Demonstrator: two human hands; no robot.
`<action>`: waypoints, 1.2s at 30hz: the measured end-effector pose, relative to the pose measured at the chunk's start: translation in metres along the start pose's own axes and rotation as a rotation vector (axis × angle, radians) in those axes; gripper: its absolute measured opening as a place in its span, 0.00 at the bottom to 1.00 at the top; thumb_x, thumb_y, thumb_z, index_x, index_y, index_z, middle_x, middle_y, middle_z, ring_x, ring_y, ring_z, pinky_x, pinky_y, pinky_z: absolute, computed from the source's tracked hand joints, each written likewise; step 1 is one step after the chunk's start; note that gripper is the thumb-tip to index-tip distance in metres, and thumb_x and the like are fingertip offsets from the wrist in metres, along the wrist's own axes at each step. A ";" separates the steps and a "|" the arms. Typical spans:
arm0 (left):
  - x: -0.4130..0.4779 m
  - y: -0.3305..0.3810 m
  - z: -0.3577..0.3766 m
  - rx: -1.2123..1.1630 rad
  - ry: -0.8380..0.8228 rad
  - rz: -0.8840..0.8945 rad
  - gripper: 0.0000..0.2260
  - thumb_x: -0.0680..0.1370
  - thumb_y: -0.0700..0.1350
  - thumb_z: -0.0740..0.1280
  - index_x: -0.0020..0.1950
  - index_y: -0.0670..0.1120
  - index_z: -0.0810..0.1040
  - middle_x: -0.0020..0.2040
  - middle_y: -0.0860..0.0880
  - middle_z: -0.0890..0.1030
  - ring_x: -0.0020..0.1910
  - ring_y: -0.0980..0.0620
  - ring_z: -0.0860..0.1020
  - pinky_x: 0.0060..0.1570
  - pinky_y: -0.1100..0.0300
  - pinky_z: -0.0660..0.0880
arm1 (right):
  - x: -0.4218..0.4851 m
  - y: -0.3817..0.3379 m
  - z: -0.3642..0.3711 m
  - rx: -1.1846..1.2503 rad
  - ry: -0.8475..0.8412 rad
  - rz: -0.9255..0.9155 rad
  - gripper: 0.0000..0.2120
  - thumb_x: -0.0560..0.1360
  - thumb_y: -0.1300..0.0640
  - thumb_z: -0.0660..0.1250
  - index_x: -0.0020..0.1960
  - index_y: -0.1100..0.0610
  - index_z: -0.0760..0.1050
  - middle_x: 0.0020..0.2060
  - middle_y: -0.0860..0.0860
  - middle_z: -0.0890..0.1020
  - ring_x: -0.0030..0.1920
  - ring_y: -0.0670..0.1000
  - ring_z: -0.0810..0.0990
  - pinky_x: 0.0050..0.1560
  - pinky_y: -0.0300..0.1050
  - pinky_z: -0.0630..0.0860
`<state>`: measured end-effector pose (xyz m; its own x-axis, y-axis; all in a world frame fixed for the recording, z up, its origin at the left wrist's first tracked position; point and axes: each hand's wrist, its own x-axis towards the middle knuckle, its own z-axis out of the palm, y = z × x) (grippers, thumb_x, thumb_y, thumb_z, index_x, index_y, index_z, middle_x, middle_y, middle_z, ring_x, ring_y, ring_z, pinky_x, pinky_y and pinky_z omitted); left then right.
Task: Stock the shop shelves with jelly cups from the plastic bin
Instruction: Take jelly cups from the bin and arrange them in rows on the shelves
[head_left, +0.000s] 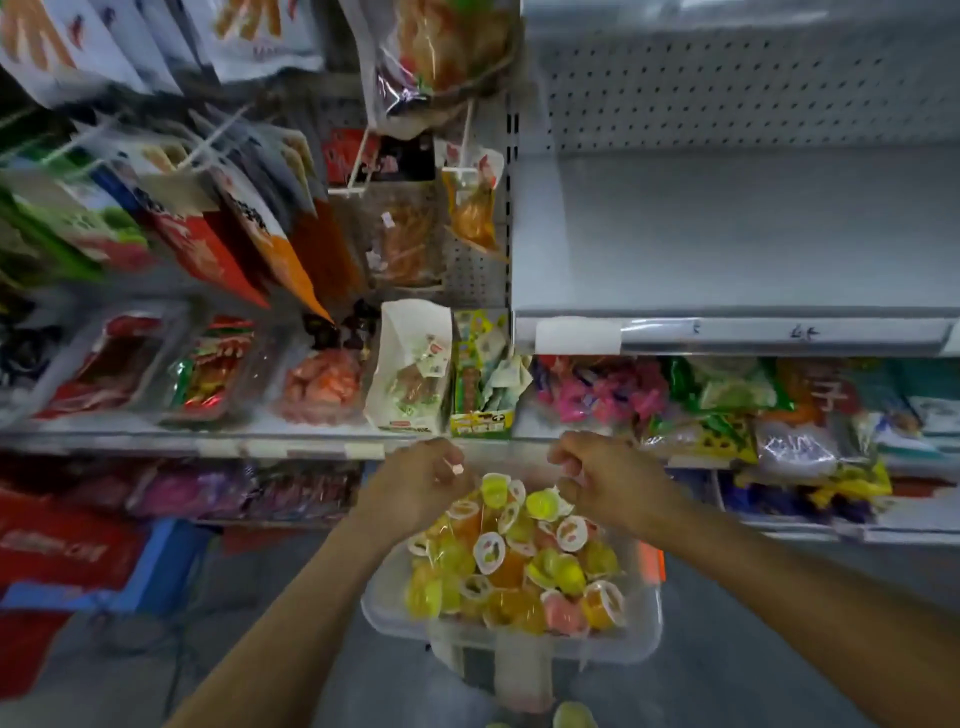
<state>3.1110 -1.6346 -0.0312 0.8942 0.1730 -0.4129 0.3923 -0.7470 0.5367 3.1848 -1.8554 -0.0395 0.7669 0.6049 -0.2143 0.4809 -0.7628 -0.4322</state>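
A clear plastic bin (395, 608) sits low in front of me, heaped with several yellow, orange and pink jelly cups (519, 556). My left hand (421, 483) hovers over the bin's far left corner with fingers curled and a small pink-tipped bit pinched at its fingertips. My right hand (602, 478) is over the far right corner, fingers curled around the clear plastic wrap covering the cups. A bare grey shelf (727, 234) lies up and to the right, above the hands.
Hanging snack packets (234, 218) fill the pegboard on the left. Bagged sweets (727, 405) crowd the shelf just behind my right hand, and boxed snacks (410, 369) stand behind my left. A stool or stand (519, 675) supports the bin. Red and blue items (78, 561) lie on the floor at left.
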 end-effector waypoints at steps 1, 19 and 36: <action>0.008 -0.019 0.021 -0.033 -0.037 -0.056 0.14 0.76 0.53 0.70 0.55 0.46 0.79 0.50 0.49 0.82 0.49 0.53 0.79 0.42 0.67 0.69 | 0.005 0.009 0.024 0.011 -0.067 0.029 0.08 0.75 0.53 0.65 0.54 0.51 0.75 0.44 0.45 0.76 0.50 0.51 0.80 0.48 0.47 0.76; 0.101 -0.159 0.207 0.222 -0.123 -0.366 0.33 0.74 0.50 0.71 0.73 0.42 0.59 0.73 0.39 0.59 0.70 0.39 0.66 0.67 0.49 0.65 | 0.112 0.066 0.239 -0.141 -0.360 0.158 0.31 0.75 0.58 0.68 0.74 0.59 0.60 0.70 0.58 0.68 0.67 0.61 0.69 0.59 0.54 0.75; 0.106 -0.145 0.192 0.242 -0.160 -0.351 0.36 0.71 0.51 0.75 0.73 0.45 0.60 0.68 0.44 0.72 0.67 0.42 0.72 0.62 0.49 0.70 | 0.085 0.079 0.211 0.207 -0.273 0.352 0.26 0.70 0.43 0.74 0.61 0.53 0.68 0.56 0.51 0.79 0.54 0.53 0.79 0.46 0.43 0.74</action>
<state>3.1077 -1.6308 -0.2939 0.6642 0.3556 -0.6576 0.5870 -0.7927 0.1643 3.1981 -1.8159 -0.2769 0.7152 0.3777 -0.5880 0.0969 -0.8869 -0.4518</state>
